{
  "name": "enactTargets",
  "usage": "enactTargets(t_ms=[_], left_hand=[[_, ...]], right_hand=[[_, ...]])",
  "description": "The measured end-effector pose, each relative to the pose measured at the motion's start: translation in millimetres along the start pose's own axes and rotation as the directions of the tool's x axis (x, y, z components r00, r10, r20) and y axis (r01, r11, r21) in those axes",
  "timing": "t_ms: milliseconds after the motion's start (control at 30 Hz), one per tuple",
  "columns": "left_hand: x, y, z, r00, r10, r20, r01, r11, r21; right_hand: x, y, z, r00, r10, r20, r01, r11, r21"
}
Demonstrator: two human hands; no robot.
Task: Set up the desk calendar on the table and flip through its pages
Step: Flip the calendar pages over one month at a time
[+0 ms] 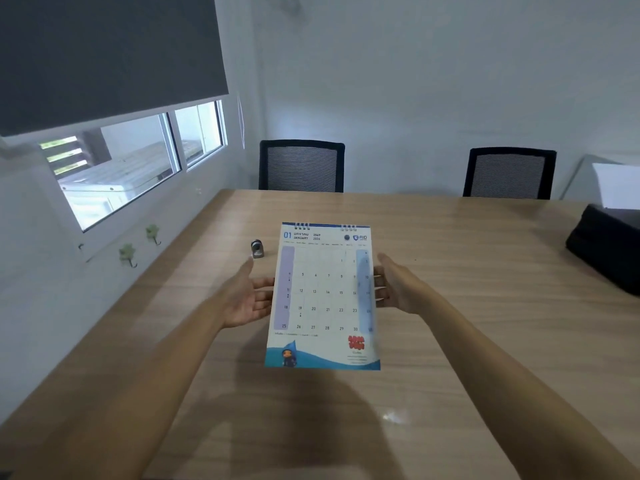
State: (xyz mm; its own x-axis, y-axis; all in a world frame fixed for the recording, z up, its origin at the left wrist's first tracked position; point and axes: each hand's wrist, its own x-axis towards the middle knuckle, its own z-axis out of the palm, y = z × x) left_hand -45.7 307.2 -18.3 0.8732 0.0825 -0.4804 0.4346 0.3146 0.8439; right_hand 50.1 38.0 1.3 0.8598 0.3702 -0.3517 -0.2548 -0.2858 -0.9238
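Note:
The desk calendar (323, 296) stands tilted in the middle of the wooden table (467, 306), spiral binding at the top, showing the January page with a blue wave and a cartoon figure along the bottom. My left hand (247, 299) is at its left edge, palm turned inward, fingers spread, fingertips reaching the edge. My right hand (394, 287) mirrors it at the right edge, with the fingertips just touching the paper. Both thumbs point up, clear of the page. The calendar's right edge is blurred. Its back and stand are hidden.
A small silver object (257, 248) sits on the table just left of the calendar's top. A black bag (606, 247) lies at the right edge. Two black mesh chairs (301, 166) (509, 173) stand at the far side. A wall with hooks (128, 254) runs along the left.

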Motion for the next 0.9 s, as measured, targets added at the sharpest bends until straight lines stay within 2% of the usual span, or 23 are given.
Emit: enactTargets(t_ms=[67, 200, 267, 300, 333, 367, 433, 500, 533, 600, 667, 733, 800, 833, 900], left_hand=[[-1, 11, -1, 0.998, 0.023, 0.061, -0.023, 1.000, 0.004], [-6, 44, 8, 0.978, 0.155, 0.137, -0.142, 0.985, -0.094], [-9, 63, 19, 0.947, 0.276, 0.165, -0.244, 0.951, -0.190], [-11, 71, 27, 0.930, 0.330, 0.161, -0.301, 0.936, -0.182], [-9, 78, 33, 0.916, 0.377, 0.138, -0.365, 0.925, -0.100], [-7, 84, 40, 0.902, 0.418, 0.104, -0.425, 0.904, 0.054], [-2, 91, 54, 0.860, 0.508, 0.054, -0.476, 0.758, 0.445], [6, 94, 64, 0.814, 0.575, 0.085, -0.445, 0.523, 0.727], [12, 94, 67, 0.801, 0.589, 0.109, -0.414, 0.414, 0.810], [25, 90, 65, 0.794, 0.588, 0.155, -0.350, 0.232, 0.908], [40, 86, 58, 0.792, 0.576, 0.203, -0.341, 0.142, 0.929], [51, 79, 52, 0.796, 0.572, 0.199, -0.335, 0.142, 0.931], [57, 71, 49, 0.782, 0.607, 0.142, -0.311, 0.183, 0.932], [59, 66, 48, 0.762, 0.642, 0.085, -0.291, 0.221, 0.931], [58, 47, 45, 0.728, 0.680, -0.089, -0.266, 0.400, 0.877]], right_hand=[[-2, -2, -5, 0.996, -0.056, 0.068, 0.048, 0.992, 0.119], [-4, -25, -9, 0.982, -0.188, -0.029, 0.188, 0.937, 0.295], [-1, -35, -8, 0.953, -0.298, -0.049, 0.301, 0.919, 0.256], [0, -40, -6, 0.936, -0.345, -0.069, 0.352, 0.915, 0.196], [0, -44, -3, 0.917, -0.388, -0.089, 0.397, 0.909, 0.128], [2, -47, 0, 0.897, -0.429, -0.108, 0.434, 0.900, 0.036], [7, -53, 8, 0.847, -0.517, -0.126, 0.487, 0.848, -0.207], [24, -52, 9, 0.811, -0.577, -0.094, 0.449, 0.717, -0.533], [34, -49, 8, 0.821, -0.566, -0.076, 0.379, 0.639, -0.669], [52, -43, 4, 0.857, -0.509, -0.085, 0.243, 0.544, -0.803], [58, -37, 3, 0.884, -0.456, -0.107, 0.170, 0.526, -0.833], [60, -33, 4, 0.896, -0.432, -0.104, 0.161, 0.535, -0.830], [57, -26, 7, 0.894, -0.434, -0.110, 0.190, 0.591, -0.784], [52, -23, 9, 0.893, -0.427, -0.139, 0.204, 0.662, -0.722], [44, -13, 15, 0.880, -0.427, -0.208, 0.258, 0.797, -0.546]])
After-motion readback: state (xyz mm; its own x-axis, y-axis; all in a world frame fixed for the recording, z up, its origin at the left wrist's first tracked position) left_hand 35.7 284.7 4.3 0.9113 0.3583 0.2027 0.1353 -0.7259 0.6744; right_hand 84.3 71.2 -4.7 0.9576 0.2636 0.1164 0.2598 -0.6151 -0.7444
